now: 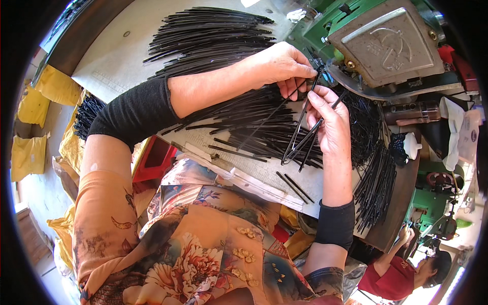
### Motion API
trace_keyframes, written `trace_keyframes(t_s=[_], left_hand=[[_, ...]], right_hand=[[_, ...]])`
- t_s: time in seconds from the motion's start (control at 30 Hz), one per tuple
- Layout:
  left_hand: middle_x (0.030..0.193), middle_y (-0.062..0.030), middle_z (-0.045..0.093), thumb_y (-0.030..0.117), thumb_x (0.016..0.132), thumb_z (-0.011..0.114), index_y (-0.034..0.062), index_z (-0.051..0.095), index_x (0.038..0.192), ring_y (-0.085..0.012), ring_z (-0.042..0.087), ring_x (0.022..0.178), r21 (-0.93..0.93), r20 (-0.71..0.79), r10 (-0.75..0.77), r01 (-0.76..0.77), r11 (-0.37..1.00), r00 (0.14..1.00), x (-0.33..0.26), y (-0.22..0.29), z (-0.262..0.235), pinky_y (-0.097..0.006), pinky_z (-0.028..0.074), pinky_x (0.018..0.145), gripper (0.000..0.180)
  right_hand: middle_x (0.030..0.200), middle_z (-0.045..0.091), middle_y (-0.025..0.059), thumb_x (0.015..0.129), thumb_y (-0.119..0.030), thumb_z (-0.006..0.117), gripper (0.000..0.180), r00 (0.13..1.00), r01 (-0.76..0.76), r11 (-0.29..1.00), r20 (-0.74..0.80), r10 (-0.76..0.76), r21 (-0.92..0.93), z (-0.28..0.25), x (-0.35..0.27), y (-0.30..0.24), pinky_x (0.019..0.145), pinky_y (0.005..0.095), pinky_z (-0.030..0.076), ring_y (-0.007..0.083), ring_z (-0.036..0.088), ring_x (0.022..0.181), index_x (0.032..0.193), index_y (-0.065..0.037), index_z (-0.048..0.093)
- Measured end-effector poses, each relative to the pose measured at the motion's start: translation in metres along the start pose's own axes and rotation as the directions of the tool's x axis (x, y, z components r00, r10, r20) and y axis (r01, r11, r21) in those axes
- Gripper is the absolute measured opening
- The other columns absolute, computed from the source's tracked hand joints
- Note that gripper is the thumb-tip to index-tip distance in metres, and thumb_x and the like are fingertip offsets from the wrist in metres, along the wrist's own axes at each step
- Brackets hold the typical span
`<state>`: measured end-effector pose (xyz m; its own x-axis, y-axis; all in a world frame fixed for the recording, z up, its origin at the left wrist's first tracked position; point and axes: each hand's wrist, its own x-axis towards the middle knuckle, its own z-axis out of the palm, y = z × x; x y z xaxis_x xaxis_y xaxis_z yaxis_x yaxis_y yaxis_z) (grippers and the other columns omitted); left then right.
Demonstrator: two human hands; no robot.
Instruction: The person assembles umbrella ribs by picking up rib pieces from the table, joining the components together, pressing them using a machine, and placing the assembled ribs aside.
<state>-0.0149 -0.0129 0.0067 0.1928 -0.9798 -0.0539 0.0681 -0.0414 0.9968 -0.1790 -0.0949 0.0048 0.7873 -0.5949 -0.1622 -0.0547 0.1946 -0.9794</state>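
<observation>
My left hand reaches across the table to the machine's working head, its thumb and fingers closed on the end of a thin black umbrella rib. Close beside it, my right hand grips jointed black umbrella ribs, which hang down from the fingers in a folded bundle. The exact contact point at the machine is partly hidden by the fingers. Beneath both hands a wide spread of black ribs lies on the pale worktable. Another large pile of ribs lies beyond my left forearm.
A green machine with a grey metal cover stands at the far right. More ribs are heaped by the table's right edge. A brown bottle stands behind them. At lower right, a person in red works near another green machine.
</observation>
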Motion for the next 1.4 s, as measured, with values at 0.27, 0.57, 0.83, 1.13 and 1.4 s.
trace_keyframes(t_s=[0.27,0.57,0.83,1.13,1.4], left_hand=[[0.063,-0.0048,0.059,0.026,0.085,0.059,-0.0005,0.062,0.082,-0.0114,0.058,0.047,-0.083,0.023,-0.028,0.03,0.996,0.999,0.001,-0.002,-0.004,-0.021,0.046,0.042,0.027],[0.062,-0.0059,0.06,0.029,0.085,0.058,-0.0005,0.063,0.083,-0.0111,0.057,0.046,0.052,-0.002,0.012,-0.012,0.999,1.0,0.001,0.003,-0.001,-0.021,0.046,0.04,0.03],[0.066,-0.0046,0.063,0.029,0.082,0.059,0.0006,0.065,0.084,-0.0108,0.057,0.047,0.294,0.09,0.034,-0.059,0.954,0.995,-0.001,0.003,-0.001,-0.023,0.047,0.044,0.029],[0.068,-0.0117,0.063,0.018,0.077,0.061,0.002,0.065,0.08,-0.0264,0.063,0.064,0.761,0.214,0.305,-0.354,0.544,0.928,-0.02,-0.002,0.01,-0.035,0.05,0.063,0.017],[0.065,-0.0148,0.061,0.017,0.074,0.06,0.0041,0.062,0.071,-0.031,0.062,0.065,0.934,0.255,0.342,-0.322,0.155,0.904,-0.009,-0.014,0.019,-0.038,0.05,0.061,0.014]], right_hand=[[0.073,0.059,0.0045,0.083,-0.015,0.062,0.017,0.996,-0.079,0.987,0.041,0.074,0.142,0.002,-0.003,-0.002,0.04,0.0186,0.034,0.0064,0.046,0.046,0.093,-0.003,0.056],[0.07,0.058,0.0039,0.082,-0.017,0.062,0.018,0.995,-0.071,0.992,-0.059,0.078,0.107,0.006,-0.01,-0.007,0.04,0.0195,0.034,0.0065,0.045,0.045,0.093,-0.004,0.057],[0.069,0.056,0.0029,0.08,-0.022,0.062,0.027,0.991,-0.118,0.979,-0.082,0.105,-0.166,-0.016,-0.032,-0.024,0.043,0.0205,0.036,0.0096,0.05,0.052,0.097,-0.001,0.056],[0.067,0.051,0.0001,0.086,-0.013,0.055,0.027,0.941,-0.138,0.759,-0.324,-0.1,-0.636,-0.128,-0.101,-0.06,0.047,0.0188,0.031,0.0056,0.043,0.053,0.105,0.005,0.055],[0.086,0.059,0.0028,0.088,-0.017,0.056,0.028,0.885,-0.182,0.492,-0.361,-0.296,-0.851,-0.118,-0.098,-0.046,0.061,0.0191,0.042,0.0065,0.053,0.069,0.11,0.0,0.055]])
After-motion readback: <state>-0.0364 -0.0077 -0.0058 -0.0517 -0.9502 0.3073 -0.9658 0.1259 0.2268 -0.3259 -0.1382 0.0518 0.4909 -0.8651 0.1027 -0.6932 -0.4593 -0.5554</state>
